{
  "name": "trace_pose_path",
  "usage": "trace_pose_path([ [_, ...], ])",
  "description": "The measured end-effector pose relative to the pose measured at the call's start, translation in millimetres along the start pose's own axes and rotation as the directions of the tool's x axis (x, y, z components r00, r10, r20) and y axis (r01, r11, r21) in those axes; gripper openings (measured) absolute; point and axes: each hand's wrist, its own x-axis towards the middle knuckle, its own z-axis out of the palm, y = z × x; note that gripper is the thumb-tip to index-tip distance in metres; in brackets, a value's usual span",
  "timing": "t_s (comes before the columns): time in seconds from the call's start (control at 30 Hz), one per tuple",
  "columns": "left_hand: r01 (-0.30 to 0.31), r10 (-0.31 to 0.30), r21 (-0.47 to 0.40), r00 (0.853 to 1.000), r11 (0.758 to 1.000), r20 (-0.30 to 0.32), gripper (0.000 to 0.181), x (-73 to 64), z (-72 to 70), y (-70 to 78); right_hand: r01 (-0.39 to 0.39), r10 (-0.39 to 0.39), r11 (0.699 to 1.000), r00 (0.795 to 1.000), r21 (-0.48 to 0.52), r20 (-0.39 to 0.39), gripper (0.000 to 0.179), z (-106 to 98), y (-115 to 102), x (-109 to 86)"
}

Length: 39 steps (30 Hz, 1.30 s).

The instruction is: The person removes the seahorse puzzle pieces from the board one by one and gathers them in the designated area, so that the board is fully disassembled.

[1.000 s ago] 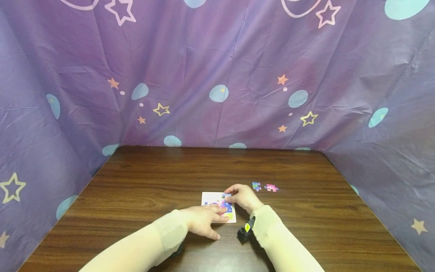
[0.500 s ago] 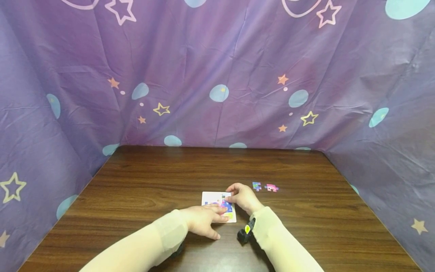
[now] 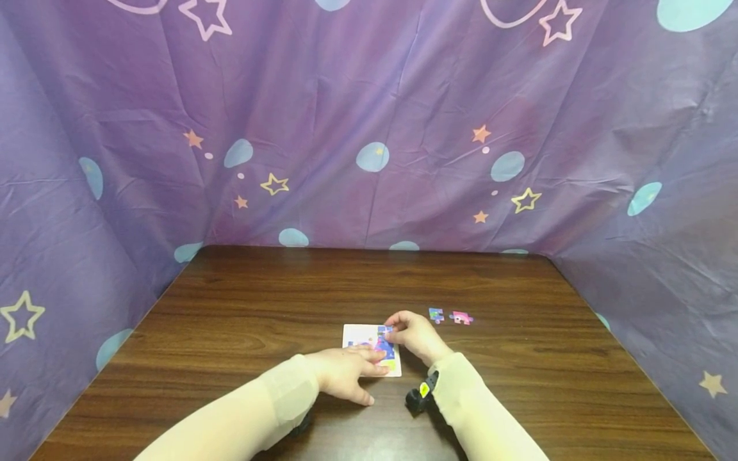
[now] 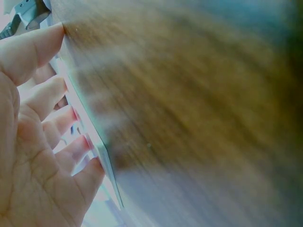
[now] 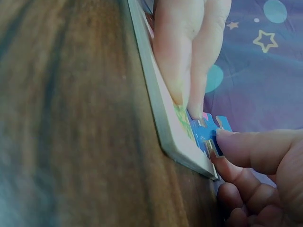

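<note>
A small white-framed jigsaw board lies on the table before me, with a colourful picture inside its frame. My left hand rests on it with fingers spread and straight, covering the lower left part. Between thumb and fingers, my right hand pinches a blue puzzle piece at the board's upper right corner. In the right wrist view that piece is tilted up over the picture, close to the left fingertips. Spread fingers of the left hand also show over the board's edge in the left wrist view.
Two loose puzzle pieces lie right of the board: a blue-green piece and a pink piece. The brown wooden table ends at a purple patterned curtain behind and on both sides.
My right hand has shifted very slightly to the right, and the pinched piece tips up and back in its grip. The left hand stays in place on the board.
</note>
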Motion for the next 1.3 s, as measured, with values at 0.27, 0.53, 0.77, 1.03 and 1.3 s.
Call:
trace_pose_path([
  [0.27, -0.006, 0.006, -0.001, 1.0, 1.0, -0.003, 0.062, -0.1, -0.3, 0.0, 0.008, -0.008, 0.999, 1.0, 0.044, 0.013, 0.024, -0.9, 1.6, -0.5],
  [0.53, -0.012, 0.012, 0.008, 1.0, 1.0, -0.008, 0.062, 0.4, -0.4, -0.7, -0.015, 0.011, 0.991, 0.999, 0.135, 0.031, 0.027, -3.1, 4.5, 2.4],
  [0.77, -0.006, 0.006, 0.009, 1.0, 1.0, -0.008, 0.062, 0.5, 0.3, -1.1, -0.09, 0.079, 0.971, 0.995, 0.222, 0.062, 0.029, -10.0, -2.2, 1.5],
  [1.03, 0.002, -0.002, 0.0, 1.0, 1.0, 0.0, 0.062, 0.4, 0.5, -0.6, -0.126, 0.106, 0.955, 0.99, 0.268, 0.09, 0.027, -20.4, 5.4, 5.0],
  [1.3, -0.002, 0.003, 0.009, 1.0, 1.0, -0.006, 0.063, 1.1, 1.4, -2.3, -0.116, 0.095, 0.962, 0.991, 0.249, 0.093, 0.032, -40.0, 8.1, 3.1],
])
